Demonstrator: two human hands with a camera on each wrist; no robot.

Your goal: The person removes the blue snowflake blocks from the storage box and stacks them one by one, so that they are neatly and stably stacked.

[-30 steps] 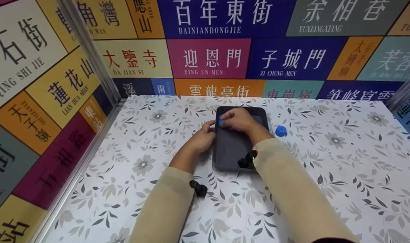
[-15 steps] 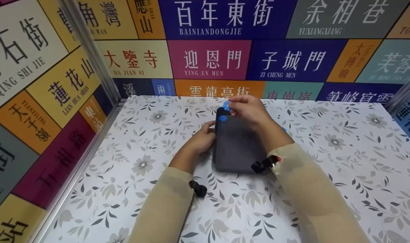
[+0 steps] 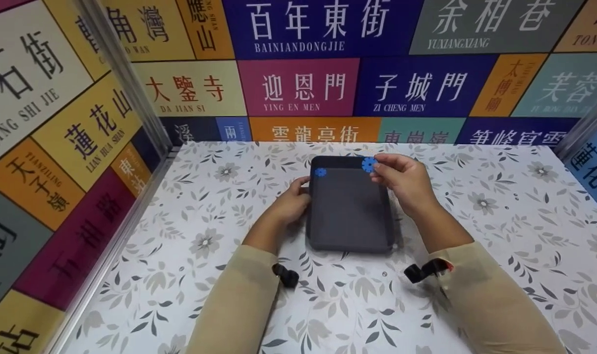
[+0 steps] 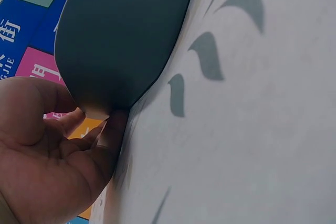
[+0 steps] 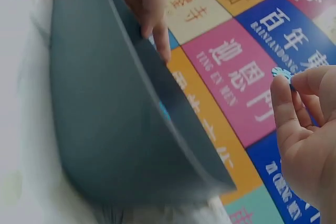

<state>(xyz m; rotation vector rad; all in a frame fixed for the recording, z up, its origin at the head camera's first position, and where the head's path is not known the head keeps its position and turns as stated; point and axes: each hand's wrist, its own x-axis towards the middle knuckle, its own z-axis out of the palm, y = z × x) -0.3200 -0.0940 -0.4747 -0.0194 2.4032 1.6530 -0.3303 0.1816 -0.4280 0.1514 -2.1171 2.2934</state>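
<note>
In the head view my right hand (image 3: 409,184) pinches a blue notched plastic disc (image 3: 369,164) between thumb and fingertips, over the far right corner of the dark grey tray (image 3: 350,246). In the right wrist view the same disc (image 5: 282,73) stands out from the fingertips, apart from the tray wall. A second blue notched disc (image 3: 320,172) lies inside the tray at its far left corner. My left hand (image 3: 289,202) grips the tray's left side; in the left wrist view its thumb and fingers (image 4: 113,135) meet the tray's outer wall.
The tray sits on a table (image 3: 500,236) with a white leaf-and-flower cover. Behind the table's far edge stands a wall panel (image 3: 298,86) of coloured street-name signs, with another sign panel (image 3: 67,147) on the left.
My right hand has moved from the tray's far left corner to its far right with a blue disc, leaving the other disc in the tray. The left hand stays at the tray's side.
</note>
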